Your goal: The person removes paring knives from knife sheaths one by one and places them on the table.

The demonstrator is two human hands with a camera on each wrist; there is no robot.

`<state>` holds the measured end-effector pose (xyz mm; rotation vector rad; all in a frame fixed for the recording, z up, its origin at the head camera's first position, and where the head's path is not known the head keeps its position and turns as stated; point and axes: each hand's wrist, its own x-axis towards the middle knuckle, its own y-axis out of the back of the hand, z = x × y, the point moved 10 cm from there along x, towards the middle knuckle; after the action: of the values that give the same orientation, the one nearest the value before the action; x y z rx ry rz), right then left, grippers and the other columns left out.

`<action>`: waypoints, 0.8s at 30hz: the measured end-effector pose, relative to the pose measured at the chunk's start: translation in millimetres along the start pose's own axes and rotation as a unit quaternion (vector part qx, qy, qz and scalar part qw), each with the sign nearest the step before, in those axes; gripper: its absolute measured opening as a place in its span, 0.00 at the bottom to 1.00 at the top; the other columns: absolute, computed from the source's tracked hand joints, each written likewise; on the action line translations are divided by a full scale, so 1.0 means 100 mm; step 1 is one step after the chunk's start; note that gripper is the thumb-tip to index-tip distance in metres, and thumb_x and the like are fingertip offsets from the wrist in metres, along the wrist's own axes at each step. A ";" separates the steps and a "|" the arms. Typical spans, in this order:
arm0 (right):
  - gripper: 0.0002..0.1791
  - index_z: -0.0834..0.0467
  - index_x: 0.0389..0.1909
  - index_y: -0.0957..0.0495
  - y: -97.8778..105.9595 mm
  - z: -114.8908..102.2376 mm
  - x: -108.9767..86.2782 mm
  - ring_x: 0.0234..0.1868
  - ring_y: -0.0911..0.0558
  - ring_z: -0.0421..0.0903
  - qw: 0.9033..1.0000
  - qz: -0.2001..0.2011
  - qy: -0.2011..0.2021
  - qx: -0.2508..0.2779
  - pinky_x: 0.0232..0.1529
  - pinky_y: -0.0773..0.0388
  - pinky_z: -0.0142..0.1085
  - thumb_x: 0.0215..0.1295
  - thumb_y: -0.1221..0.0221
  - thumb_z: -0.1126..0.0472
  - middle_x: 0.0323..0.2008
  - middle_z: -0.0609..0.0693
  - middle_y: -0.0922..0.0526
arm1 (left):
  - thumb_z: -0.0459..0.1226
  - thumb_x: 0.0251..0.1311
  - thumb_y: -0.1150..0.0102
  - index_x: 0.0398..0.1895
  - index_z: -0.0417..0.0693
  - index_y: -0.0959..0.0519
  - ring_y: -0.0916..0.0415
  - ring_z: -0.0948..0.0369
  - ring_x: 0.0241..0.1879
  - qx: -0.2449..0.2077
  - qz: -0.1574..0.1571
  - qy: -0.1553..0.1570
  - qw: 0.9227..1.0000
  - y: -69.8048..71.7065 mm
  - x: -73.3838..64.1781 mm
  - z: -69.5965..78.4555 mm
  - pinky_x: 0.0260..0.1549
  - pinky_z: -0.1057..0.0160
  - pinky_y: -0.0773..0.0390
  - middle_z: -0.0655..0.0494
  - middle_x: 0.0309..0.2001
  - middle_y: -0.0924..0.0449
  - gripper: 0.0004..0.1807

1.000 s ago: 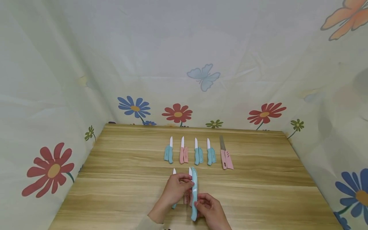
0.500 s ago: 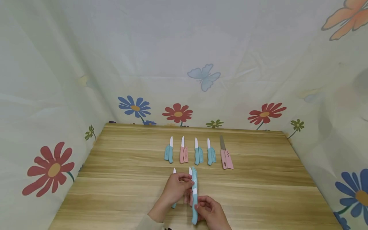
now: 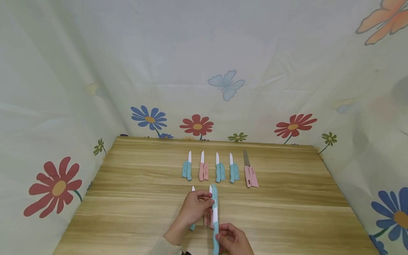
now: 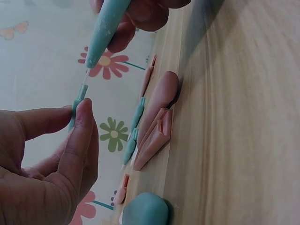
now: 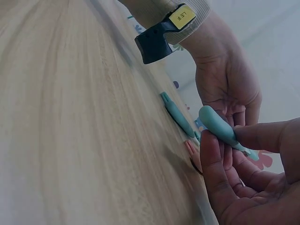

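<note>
In front of me a small knife with a light-blue handle (image 3: 216, 232) is held upright, above the table. My right hand (image 3: 234, 239) pinches its handle between thumb and fingers. Higher up, my left hand (image 3: 192, 207) pinches the light-blue sheath (image 3: 215, 191). A length of white blade (image 3: 215, 214) shows between sheath and handle; the tip is hidden inside the sheath. Beneath the hands lie a pink-handled knife (image 4: 161, 91) and its pink sheath (image 4: 157, 138), side by side. Partly covered by my left hand is another blue-handled knife (image 3: 192, 227).
Farther back on the wooden table (image 3: 293, 184) several unsheathed knives stand in a row, each beside its sheath. At the row's right end lies a larger pink knife (image 3: 247, 173) with a grey blade. A flower-printed curtain (image 3: 178, 71) encloses the table.
My right hand has drawn the blue handle down toward me, away from the sheath, and more white blade shows. My left hand stays nearly in place with the sheath.
</note>
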<state>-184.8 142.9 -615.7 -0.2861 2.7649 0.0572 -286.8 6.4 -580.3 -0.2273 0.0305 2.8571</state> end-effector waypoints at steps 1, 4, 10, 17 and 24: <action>0.21 0.75 0.55 0.25 0.00 0.01 -0.01 0.36 0.17 0.41 1.000 0.001 0.000 -0.002 0.37 0.14 0.33 0.67 0.36 0.65 0.37 0.49 0.19 | 0.29 0.63 0.35 0.48 0.31 0.17 0.18 0.62 0.28 -0.003 0.000 -0.001 1.000 0.00 0.00 0.00 0.31 0.67 0.13 0.50 0.34 0.18 0.12; 0.22 0.75 0.55 0.25 0.00 0.05 -0.02 0.36 0.18 0.40 1.000 0.000 -0.004 0.002 0.36 0.15 0.32 0.67 0.36 0.65 0.37 0.49 0.19 | 0.29 0.63 0.35 0.48 0.31 0.17 0.18 0.62 0.29 -0.001 0.003 0.000 1.000 0.01 0.01 -0.01 0.31 0.67 0.13 0.49 0.35 0.17 0.12; 0.24 0.76 0.55 0.26 -0.03 0.12 -0.06 0.35 0.19 0.40 1.000 -0.012 -0.012 0.024 0.37 0.16 0.31 0.66 0.36 0.64 0.36 0.48 0.20 | 0.30 0.64 0.34 0.49 0.31 0.18 0.17 0.62 0.31 0.002 0.010 0.003 1.000 0.05 0.02 -0.01 0.34 0.65 0.12 0.47 0.37 0.17 0.13; 0.23 0.76 0.52 0.24 -0.06 0.18 -0.09 0.33 0.19 0.39 1.000 -0.024 -0.013 0.009 0.33 0.21 0.27 0.64 0.35 0.63 0.33 0.46 0.19 | 0.29 0.64 0.35 0.51 0.29 0.19 0.16 0.60 0.33 -0.009 0.028 -0.004 1.000 0.12 0.04 0.00 0.37 0.62 0.11 0.46 0.38 0.17 0.15; 0.22 0.75 0.52 0.23 -0.03 0.19 -0.10 0.33 0.19 0.40 1.000 -0.016 -0.011 0.009 0.33 0.21 0.27 0.63 0.34 0.63 0.32 0.47 0.20 | 0.29 0.64 0.35 0.51 0.29 0.19 0.17 0.62 0.31 -0.005 0.024 -0.004 1.000 0.13 0.05 0.00 0.36 0.62 0.11 0.47 0.37 0.18 0.14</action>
<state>-168.4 143.6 -630.1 -0.3231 2.7363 0.0265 -295.4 -4.9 -581.5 -0.2206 0.0190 2.9065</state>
